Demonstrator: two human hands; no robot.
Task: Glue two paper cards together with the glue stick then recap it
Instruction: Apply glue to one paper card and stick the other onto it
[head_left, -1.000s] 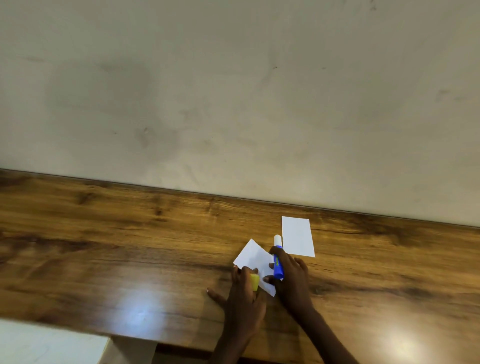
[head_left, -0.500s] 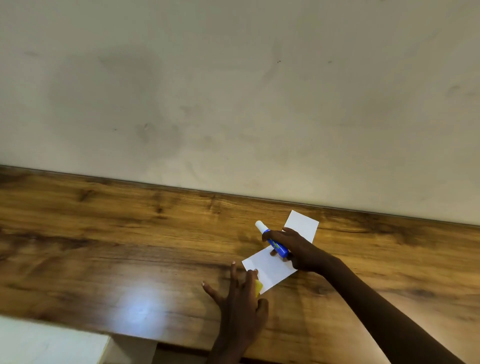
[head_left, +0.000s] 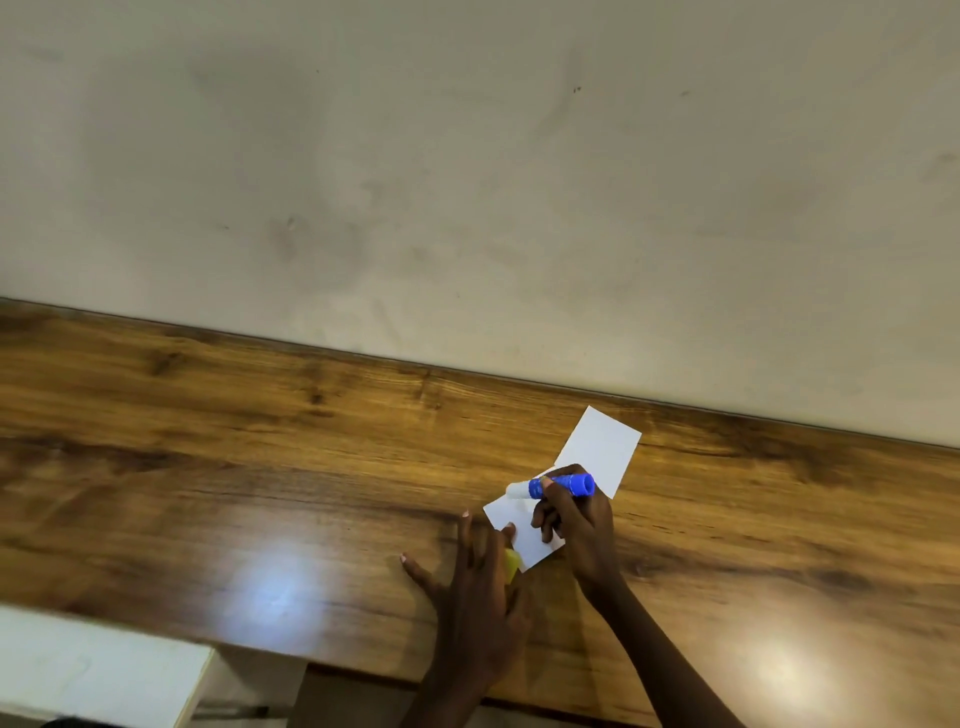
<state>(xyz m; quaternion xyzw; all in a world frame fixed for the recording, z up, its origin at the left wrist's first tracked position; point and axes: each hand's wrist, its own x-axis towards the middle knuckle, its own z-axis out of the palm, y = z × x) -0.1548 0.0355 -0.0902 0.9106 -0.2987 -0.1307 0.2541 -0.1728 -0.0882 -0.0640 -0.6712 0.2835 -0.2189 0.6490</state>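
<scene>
On a wooden tabletop (head_left: 208, 467), the right hand (head_left: 574, 525) grips a blue glue stick (head_left: 558, 487), its white tip pointing to 9 o'clock over the near card (head_left: 524, 525). The left hand (head_left: 478, 587), fingers spread at the card's 8 o'clock edge, holds a yellow cap (head_left: 511, 564) by its thumb. The far card (head_left: 602, 449) lies at 1 o'clock, meeting the near card

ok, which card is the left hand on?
The nearer card: fingertips of the left hand, holding the yellow cap, rest on its left corner. The farther card lies by the wall, clear of it.
</scene>
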